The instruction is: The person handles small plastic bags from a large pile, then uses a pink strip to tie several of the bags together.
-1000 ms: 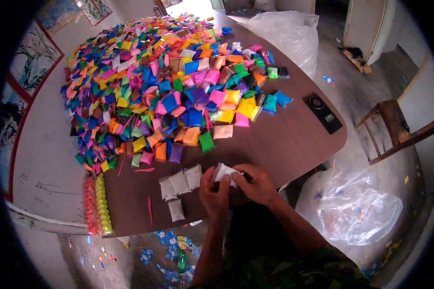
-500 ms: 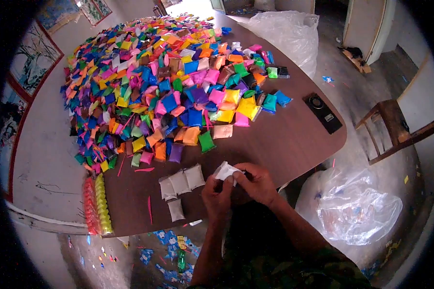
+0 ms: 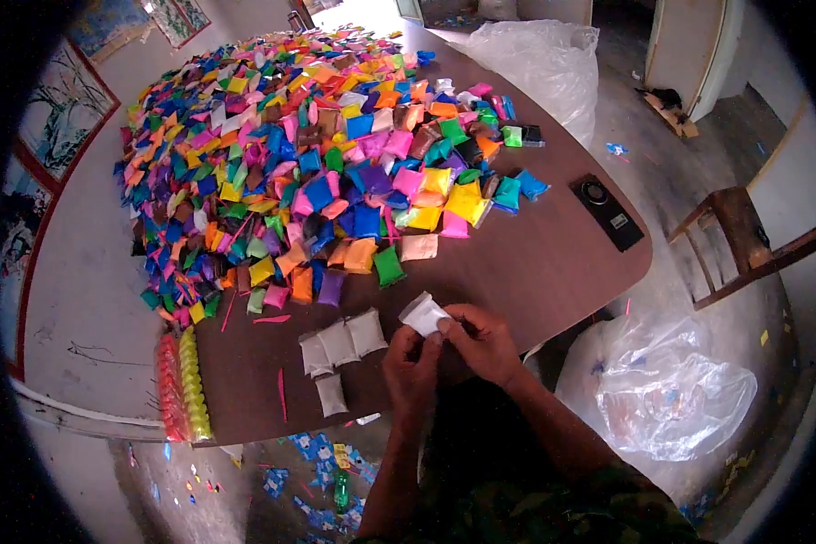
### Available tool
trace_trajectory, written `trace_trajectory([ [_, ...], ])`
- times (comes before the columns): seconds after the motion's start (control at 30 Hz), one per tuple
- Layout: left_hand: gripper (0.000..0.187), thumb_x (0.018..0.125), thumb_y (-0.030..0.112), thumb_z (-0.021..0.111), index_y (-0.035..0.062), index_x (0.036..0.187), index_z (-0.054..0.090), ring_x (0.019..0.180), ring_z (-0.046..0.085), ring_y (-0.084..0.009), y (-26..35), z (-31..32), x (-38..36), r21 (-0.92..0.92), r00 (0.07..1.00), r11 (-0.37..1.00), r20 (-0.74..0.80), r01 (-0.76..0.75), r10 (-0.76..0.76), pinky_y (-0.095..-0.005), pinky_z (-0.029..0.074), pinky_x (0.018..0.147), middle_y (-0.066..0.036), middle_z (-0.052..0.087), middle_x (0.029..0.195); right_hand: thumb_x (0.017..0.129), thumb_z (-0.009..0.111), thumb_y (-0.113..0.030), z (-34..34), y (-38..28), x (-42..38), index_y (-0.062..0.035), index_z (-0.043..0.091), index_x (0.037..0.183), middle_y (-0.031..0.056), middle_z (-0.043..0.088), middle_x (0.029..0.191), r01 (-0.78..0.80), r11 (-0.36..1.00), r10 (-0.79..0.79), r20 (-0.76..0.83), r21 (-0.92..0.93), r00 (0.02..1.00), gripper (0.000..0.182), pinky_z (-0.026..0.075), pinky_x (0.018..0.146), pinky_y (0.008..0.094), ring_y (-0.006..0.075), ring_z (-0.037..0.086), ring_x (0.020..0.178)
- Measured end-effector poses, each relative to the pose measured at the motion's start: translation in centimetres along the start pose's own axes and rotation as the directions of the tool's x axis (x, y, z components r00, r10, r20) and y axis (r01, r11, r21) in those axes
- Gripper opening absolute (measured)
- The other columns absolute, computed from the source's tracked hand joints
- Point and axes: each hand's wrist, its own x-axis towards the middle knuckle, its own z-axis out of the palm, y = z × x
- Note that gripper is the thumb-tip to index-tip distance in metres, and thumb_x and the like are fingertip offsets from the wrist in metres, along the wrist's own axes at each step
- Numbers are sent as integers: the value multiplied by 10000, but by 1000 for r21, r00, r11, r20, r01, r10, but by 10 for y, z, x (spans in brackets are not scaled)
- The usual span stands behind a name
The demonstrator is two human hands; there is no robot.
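Head view: left hand (image 3: 411,363) and right hand (image 3: 483,342), fingers closed, pinch one white packet (image 3: 422,315) over the counter (image 3: 535,263) near edge, just beside four grey packets (image 3: 337,349), coloured packet heap (image 3: 308,154) beyond.

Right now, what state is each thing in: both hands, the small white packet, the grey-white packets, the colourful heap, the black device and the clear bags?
Left hand: gripping the packet's lower edge.
Right hand: pinching the packet's side.
Small white plastic packet: held above the brown table, tilted.
Four grey-white packets: lying flat, grouped.
Heap of colourful packets: piled loosely.
Flat black device: lying flat by the edge.
Clear plastic bag: crumpled on the floor.
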Motion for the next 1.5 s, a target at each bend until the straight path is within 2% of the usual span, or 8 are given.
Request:
trace_trajectory([
  [0.07,167,942,85,657,-3,1080,625,856,569,-77,4,0,1,15,1000,1000,0,-8,8,-250,479,756,-20,653,951,959,660,-180,0,-1,1,-6,675,1117,111,710,1026,29,999,-29,-5,-26,1000,235,524,841,321,184,656,956],
  [0.17,201,942,92,658,-4,1116,628,889,587,-89,5,2,0,-55,1000,998,-1,12,-12,-258,488,786,-32,663,985,967,643,-115,0,-5,1,8,665,1130,37,686,989,43,998,-43,8,-39,999,206,506,812,254,80,608,912],
  [0.27,243,941,97,652,-4,1160,625,924,610,-108,3,3,1,-61,1000,998,14,11,-11,-273,500,820,-45,674,1018,971,647,-186,-2,-4,0,-11,662,1144,101,707,1010,55,998,-55,-15,22,998,247,524,820,306,157,648,921],
  [0.47,261,928,126,656,-3,1155,649,971,643,-180,6,-3,0,119,994,988,64,-95,88,-330,515,859,-105,698,1051,982,630,-167,5,-2,0,-16,643,1173,63,701,1004,3,995,0,-36,100,999,244,521,811,282,117,627,913],
  [0.97,174,943,163,663,1,1007,666,740,522,-67,-2,-1,-3,11,1000,1000,22,-17,16,-237,439,645,16,615,829,969,657,-162,-3,-3,0,-23,657,1140,60,696,1012,-23,992,21,23,124,1000,221,516,833,289,117,618,944],
  [1.07,172,951,173,650,7,990,668,743,509,-64,-6,-6,-2,42,997,998,63,52,-55,-236,428,640,23,599,820,976,626,-107,-3,-3,-1,-2,661,1091,-1,658,960,1,994,-2,15,109,1000,159,498,786,242,66,584,880],
  [1.17,168,957,174,632,8,976,656,743,525,-104,4,-1,-2,32,999,999,34,-28,27,-276,451,658,-23,630,816,966,660,-155,-5,1,0,-18,665,1117,67,693,1003,5,999,-8,55,53,998,205,522,812,290,115,617,938],
  [1.5,235,958,191,637,10,1101,684,809,589,-112,0,1,-1,-43,999,998,-18,-37,36,-278,494,711,-49,692,935,952,671,-117,-2,4,0,-13,661,1115,42,681,958,77,995,-78,14,70,997,193,525,764,274,106,620,863],
])
